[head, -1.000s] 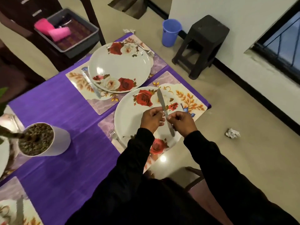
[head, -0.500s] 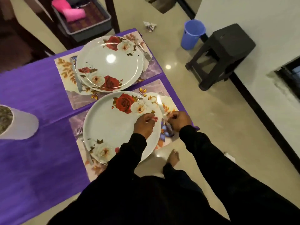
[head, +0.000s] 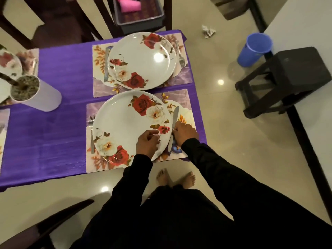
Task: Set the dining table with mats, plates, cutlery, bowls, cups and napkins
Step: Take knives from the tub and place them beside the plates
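Beside the near round white plate with red and cream roses (head: 125,126), on the right strip of the floral rectangular placemat (head: 186,105), a slim silver table knife (head: 173,124) is lying with its blade pointing away from the person. The right hand (head: 185,132) is resting over the knife's handle with fingers curled down onto it, seemingly pinching it as it is being settled onto the mat. The left hand (head: 148,142) is hovering over the plate's near right rim, fingers loosely curled; whether it is holding anything I cannot tell. A silver fork (head: 92,130) is lying on the mat at the plate's left edge. Further along the purple tablecloth (head: 59,69), a second rose-patterned plate (head: 142,60) is sitting on its own mat with cutlery at both sides.

The knife is looking stiff, light and smooth, so it is likely to slide on the glossy mat; taking it by the handle, away from the blade, is seeming the safest hold. The plate is appearing rigid and breakable, best nudged by its rim.
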